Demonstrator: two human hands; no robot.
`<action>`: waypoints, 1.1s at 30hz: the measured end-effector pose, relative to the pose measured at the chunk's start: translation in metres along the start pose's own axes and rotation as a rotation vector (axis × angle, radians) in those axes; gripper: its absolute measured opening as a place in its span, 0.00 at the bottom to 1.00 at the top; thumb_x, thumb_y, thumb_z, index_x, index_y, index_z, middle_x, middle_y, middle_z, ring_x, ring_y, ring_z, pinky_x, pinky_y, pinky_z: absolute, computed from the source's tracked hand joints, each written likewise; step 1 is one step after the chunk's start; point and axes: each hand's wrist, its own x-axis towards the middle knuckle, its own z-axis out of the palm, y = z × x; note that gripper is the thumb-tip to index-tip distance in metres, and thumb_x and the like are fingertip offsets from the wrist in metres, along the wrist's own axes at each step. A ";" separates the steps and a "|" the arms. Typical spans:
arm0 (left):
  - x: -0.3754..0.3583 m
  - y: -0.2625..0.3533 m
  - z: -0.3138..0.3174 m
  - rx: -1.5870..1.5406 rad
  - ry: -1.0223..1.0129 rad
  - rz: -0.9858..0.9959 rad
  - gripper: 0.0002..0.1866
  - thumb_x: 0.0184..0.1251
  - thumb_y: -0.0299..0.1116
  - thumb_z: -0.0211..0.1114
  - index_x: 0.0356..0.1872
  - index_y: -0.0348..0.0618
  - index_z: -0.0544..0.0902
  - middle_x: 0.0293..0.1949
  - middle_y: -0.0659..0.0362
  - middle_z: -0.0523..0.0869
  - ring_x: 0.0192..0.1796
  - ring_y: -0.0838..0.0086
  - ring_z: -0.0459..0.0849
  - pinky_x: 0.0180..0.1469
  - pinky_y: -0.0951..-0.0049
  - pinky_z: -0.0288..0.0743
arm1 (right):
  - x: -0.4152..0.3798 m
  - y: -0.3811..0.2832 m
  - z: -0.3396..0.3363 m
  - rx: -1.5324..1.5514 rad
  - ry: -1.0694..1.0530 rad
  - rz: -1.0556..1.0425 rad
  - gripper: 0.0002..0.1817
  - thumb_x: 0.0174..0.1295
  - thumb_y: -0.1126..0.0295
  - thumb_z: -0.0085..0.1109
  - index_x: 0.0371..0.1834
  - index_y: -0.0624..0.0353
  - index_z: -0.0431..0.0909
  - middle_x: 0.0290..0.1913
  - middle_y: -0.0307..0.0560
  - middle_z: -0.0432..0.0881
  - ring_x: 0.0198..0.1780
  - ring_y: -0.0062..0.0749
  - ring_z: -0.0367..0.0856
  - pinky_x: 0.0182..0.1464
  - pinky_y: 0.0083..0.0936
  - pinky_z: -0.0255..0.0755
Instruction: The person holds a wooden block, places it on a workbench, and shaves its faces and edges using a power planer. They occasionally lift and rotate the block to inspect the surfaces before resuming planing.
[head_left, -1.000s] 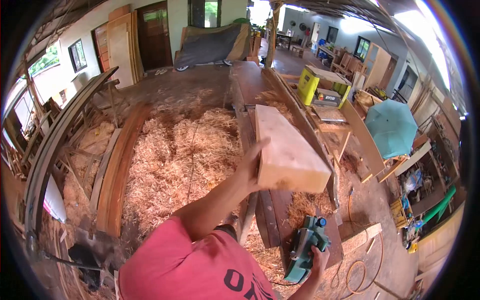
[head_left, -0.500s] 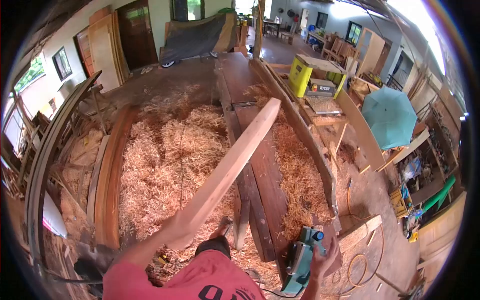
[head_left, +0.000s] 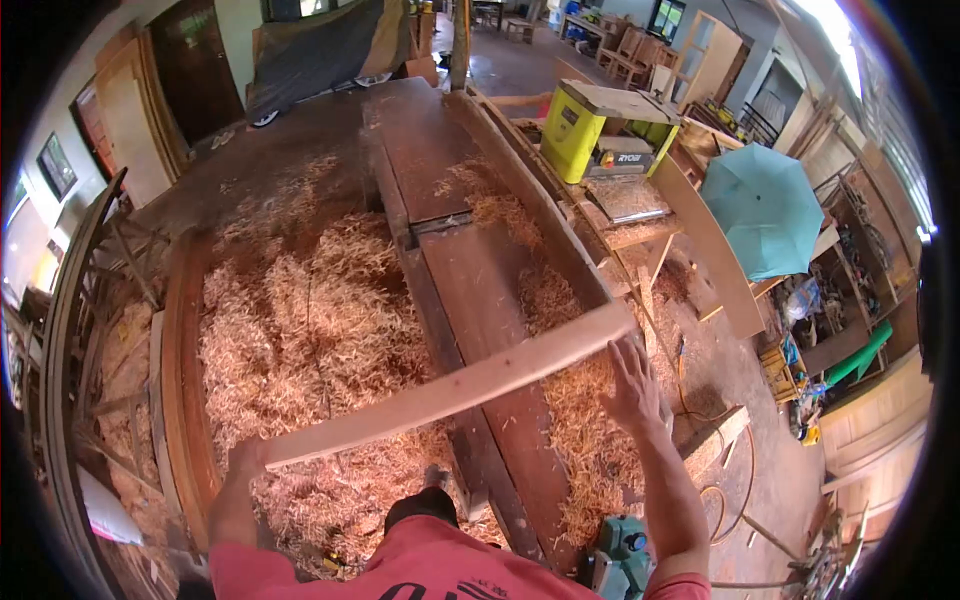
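Across the bench [head_left: 480, 290], from my remote viewpoint, I see the pale board [head_left: 450, 396] held up in front of the wearer's pink shirt [head_left: 430, 560], lying between the two hands. Its left end is lower in my view, over the heap of wood shavings [head_left: 310, 320] on the floor, and its right end reaches above the shavings along the bench.

At the left end, I have the left hand [head_left: 238, 475] closed around the wood; its fingers blur, so I cannot tell exactly how they wrap. At the other end, I see the right hand [head_left: 632, 385] open, fingers spread and pointing up toward the board's lower edge. The fingertips meet that edge in my view, but I cannot tell how firmly they press, if at all.

Beside the right forearm, the green power tool [head_left: 620, 560] sits at the near end of the bench. Farther off, beyond the board, stands the yellow-green machine [head_left: 605, 130].
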 end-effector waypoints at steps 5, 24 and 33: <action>0.142 -0.027 -0.008 0.005 0.376 0.104 0.23 0.55 0.26 0.70 0.55 0.47 0.79 0.54 0.50 0.82 0.63 0.52 0.77 0.63 0.52 0.74 | 0.041 0.025 -0.003 -0.278 -0.231 -0.106 0.56 0.48 0.66 0.74 0.82 0.44 0.53 0.80 0.54 0.57 0.81 0.48 0.54 0.79 0.62 0.46; 0.330 0.433 -0.250 -1.054 0.520 0.448 0.31 0.75 0.36 0.52 0.78 0.45 0.60 0.77 0.44 0.63 0.69 0.49 0.75 0.70 0.59 0.70 | -0.211 -0.045 0.088 0.209 -0.011 0.590 0.29 0.37 0.56 0.80 0.39 0.58 0.74 0.32 0.54 0.82 0.36 0.57 0.82 0.39 0.48 0.76; 0.033 0.548 -0.021 -1.346 -0.151 0.749 0.40 0.80 0.55 0.48 0.80 0.37 0.52 0.80 0.42 0.55 0.81 0.55 0.55 0.80 0.65 0.50 | -0.211 -0.035 0.068 0.320 -0.158 0.733 0.32 0.36 0.55 0.83 0.42 0.62 0.80 0.36 0.59 0.87 0.38 0.52 0.87 0.41 0.43 0.79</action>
